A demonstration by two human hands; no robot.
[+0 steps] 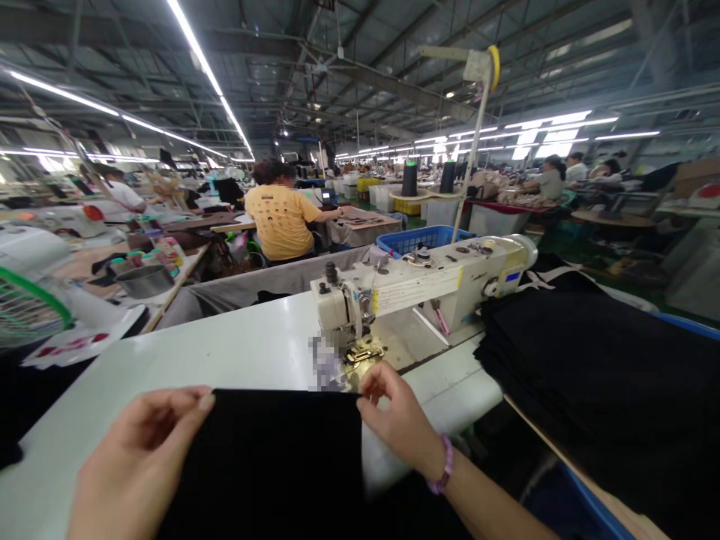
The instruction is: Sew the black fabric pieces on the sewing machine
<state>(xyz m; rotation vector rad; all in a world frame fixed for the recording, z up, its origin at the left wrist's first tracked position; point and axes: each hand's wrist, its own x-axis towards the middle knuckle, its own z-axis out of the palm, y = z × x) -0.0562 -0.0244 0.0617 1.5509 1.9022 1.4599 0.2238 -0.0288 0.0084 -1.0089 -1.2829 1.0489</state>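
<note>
A piece of black fabric (275,457) hangs stretched between my two hands, its top edge straight and roughly level. My left hand (146,442) pinches the upper left corner between thumb and fingers. At the upper right corner, my right hand (397,416) pinches the cloth in the same way, a purple bracelet (444,465) round its wrist. Just beyond the fabric stands a cream sewing machine (416,289), its needle area close to my right hand. The lower part of the cloth runs out of view.
A stack of black fabric pieces (601,390) lies to the right of the machine. The pale tabletop (225,345) extends left, towards a green-rimmed fan (34,307). Behind the machine are a blue basket (419,238) and a thread stand. A person in a yellow shirt (281,217) sits ahead.
</note>
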